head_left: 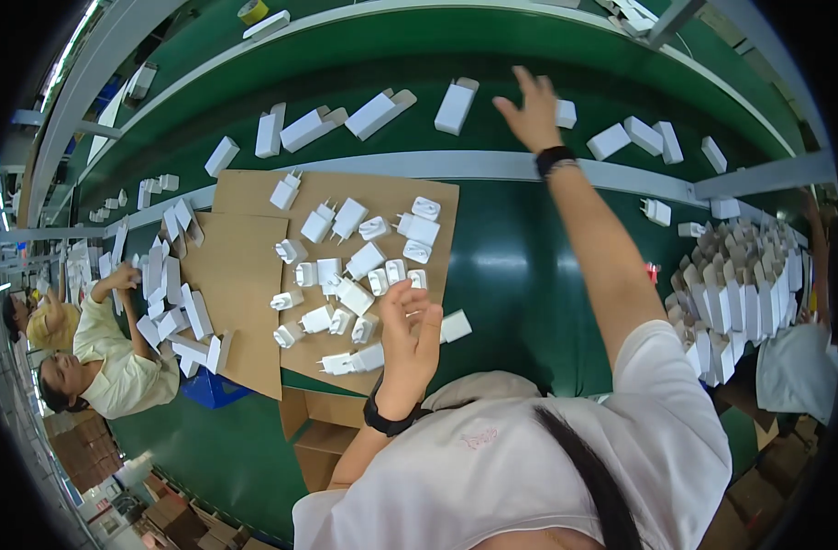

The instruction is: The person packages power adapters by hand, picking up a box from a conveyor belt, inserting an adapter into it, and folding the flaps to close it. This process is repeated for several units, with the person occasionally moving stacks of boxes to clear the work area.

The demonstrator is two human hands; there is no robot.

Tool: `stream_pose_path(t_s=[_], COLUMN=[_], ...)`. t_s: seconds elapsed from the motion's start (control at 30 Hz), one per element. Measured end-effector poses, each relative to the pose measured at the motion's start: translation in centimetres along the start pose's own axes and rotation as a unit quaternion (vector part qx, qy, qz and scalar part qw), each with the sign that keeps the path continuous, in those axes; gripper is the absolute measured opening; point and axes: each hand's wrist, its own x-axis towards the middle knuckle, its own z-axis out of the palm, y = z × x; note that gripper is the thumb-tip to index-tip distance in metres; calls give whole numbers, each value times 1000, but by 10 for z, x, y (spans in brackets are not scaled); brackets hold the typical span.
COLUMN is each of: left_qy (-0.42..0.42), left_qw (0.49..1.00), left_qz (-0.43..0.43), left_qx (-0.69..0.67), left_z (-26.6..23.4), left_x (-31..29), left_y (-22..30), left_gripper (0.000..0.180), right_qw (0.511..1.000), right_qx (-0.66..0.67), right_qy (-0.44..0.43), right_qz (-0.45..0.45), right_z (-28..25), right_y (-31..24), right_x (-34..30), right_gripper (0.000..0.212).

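My right hand reaches over the green belt with its fingers spread and holds nothing. A small white box lies just to its right, and a longer white carton with an open flap lies to its left. My left hand is raised near the right edge of a cardboard sheet, fingers loosely curled and thumb apart; I see nothing in its grasp. Several white plug chargers lie scattered on the sheet beside it. A white block shows just right of the left thumb.
Several white cartons lie along the belt. At right stands a dense stack of open white cartons. A co-worker sits at left by a pile of cartons. A metal rail divides belt from table.
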Motion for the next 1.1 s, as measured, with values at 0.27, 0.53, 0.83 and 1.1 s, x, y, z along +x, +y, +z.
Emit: stream_pose_path(t_s=[0.27,0.53,0.83,1.1], left_qy=[-21,18,-41,122], left_qw=[999,988,979,991], left_qz=[24,77,194,47], left_qx=[-20,-130,40,5], left_z=[13,34,6,-25], left_x=[37,74,35,-4], left_y=[10,26,6,16], left_gripper=[45,59,62,88], right_qw=[967,953,752,953], right_qx=[49,281,601,116], right_qy=[-198,-117,-198,-278], right_qz=[155,-14,182,-10], right_z=[41,-122,-132,13], right_y=[-66,-186,-133,-157], right_x=[13,-138,-156,-45], right_gripper=[79,93,65,56])
